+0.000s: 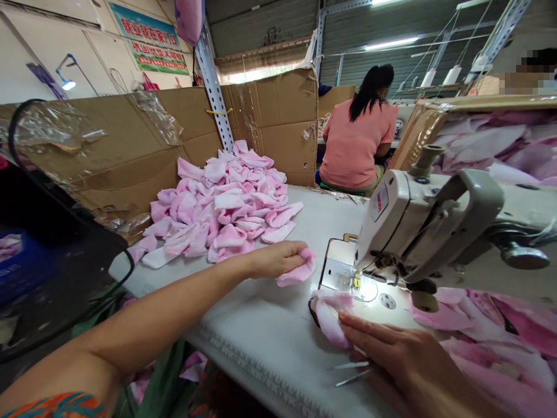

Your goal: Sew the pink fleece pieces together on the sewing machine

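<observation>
My left hand (282, 258) is closed on a folded pink fabric piece (301, 271), held just above the table left of the sewing machine (413, 226). Under my right hand (402, 354), a second pale pink fabric piece (331, 319) lies at the front of the needle plate, pinched at its right edge by the fingers; the thumb is hidden. Two thin metal prongs (351, 373), like tweezers or snips, stick out below my right palm. The lit presser foot (357, 281) stands behind the second piece, apart from it.
A heap of pink fabric pieces (230, 200) lies at the table's back left, against cardboard walls (274, 122). More pink pieces (500, 342) lie right of the machine. A carton (418, 125) of fabric stands behind it. A person (359, 142) sits beyond, facing away.
</observation>
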Demonstrator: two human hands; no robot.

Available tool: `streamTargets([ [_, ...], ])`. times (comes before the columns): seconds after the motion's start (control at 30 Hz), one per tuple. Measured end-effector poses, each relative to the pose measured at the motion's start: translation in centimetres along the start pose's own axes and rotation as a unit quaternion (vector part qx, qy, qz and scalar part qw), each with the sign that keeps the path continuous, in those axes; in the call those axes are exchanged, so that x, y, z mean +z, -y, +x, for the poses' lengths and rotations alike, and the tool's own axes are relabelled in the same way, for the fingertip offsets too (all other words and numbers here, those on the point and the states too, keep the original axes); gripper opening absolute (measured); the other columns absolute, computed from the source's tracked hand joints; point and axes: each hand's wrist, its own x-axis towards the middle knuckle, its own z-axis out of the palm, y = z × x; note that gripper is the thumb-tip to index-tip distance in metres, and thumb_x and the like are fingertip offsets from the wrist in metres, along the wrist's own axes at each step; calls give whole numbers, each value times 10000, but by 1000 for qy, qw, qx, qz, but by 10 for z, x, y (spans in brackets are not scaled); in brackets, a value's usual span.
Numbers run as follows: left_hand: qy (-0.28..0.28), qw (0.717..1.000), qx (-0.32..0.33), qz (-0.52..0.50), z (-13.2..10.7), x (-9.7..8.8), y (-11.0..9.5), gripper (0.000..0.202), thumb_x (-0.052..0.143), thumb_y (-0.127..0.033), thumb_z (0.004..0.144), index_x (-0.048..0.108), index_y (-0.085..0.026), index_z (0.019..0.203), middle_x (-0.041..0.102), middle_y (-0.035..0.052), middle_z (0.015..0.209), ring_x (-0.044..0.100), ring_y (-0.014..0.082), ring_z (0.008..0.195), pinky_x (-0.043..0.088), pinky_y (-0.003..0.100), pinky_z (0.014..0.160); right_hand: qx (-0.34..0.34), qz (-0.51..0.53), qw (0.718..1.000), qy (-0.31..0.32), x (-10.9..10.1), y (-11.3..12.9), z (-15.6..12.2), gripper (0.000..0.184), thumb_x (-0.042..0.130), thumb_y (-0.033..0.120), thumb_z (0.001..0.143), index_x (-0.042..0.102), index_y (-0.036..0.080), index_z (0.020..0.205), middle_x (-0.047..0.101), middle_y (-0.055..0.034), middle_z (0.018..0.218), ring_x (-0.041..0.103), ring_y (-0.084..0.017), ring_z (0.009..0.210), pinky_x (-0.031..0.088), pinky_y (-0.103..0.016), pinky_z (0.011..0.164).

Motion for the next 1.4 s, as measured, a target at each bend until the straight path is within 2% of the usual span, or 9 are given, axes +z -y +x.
streamTargets([
  [0.1,5,997,-41,62,8,7,0,129,506,-253,867,541,-162,782,546,-10,650,520,142,564,395,213,522,6,10,1000,5,2,-1,0,604,481,111,745,502,240,1335,469,7,1361,579,-192,1117,517,-307,898],
  [0.2,-48,989,-59,130,11,15,-2,123,456,-197,885,537,-134,953,576,92,928,557,208,782,444,305,695,15,13,1000,19,1,1,1,601,474,107,741,509,234,1327,466,1,1368,570,-202,1130,519,-321,895],
  [0.33,-41,984,5,175,2,19,-2,171,401,-113,891,561,-145,944,551,116,1101,517,233,985,403,353,878,33,16,999,4,0,5,2,582,474,99,740,536,241,1301,487,2,1352,583,-209,1113,524,-337,887],
  [0.57,46,974,88,206,-20,-1,-9,259,539,-125,795,557,-182,1047,571,67,1073,547,199,954,438,277,844,36,42,998,-32,3,4,0,567,508,88,732,559,255,1272,521,3,1329,597,-219,1093,524,-347,882],
  [0.73,63,951,48,298,-17,-3,-6,370,479,2,794,524,-220,1086,538,70,1069,532,208,914,452,272,719,41,60,997,-18,-2,5,1,556,493,85,742,554,264,1265,526,23,1331,601,-223,1088,524,-373,885],
  [0.93,-8,962,21,274,-4,1,6,258,387,-8,843,524,-165,995,515,62,973,515,178,840,448,274,758,41,66,997,-19,-4,6,2,512,495,92,741,583,278,1209,507,41,1349,577,-209,1124,502,-350,916],
  [1.1,-125,983,83,107,-10,-13,-39,450,376,27,751,427,-164,1155,493,56,993,507,161,886,447,255,795,52,74,995,-31,-6,8,4,491,502,95,748,587,286,1192,520,40,1344,584,-211,1113,491,-334,905],
  [1.23,-74,987,144,15,-18,-5,-73,318,394,-72,855,562,-225,1078,480,29,926,485,125,743,433,203,682,65,63,996,-20,-11,11,6,324,515,113,766,641,266,1023,683,19,1084,657,-208,906,498,-300,734],
  [1.4,23,976,214,41,-14,23,-63,183,448,-193,906,629,-215,919,554,39,862,512,173,825,447,278,825,62,91,994,-14,-16,12,6,282,510,108,769,634,263,970,662,17,1105,636,-201,937,460,-281,758],
])
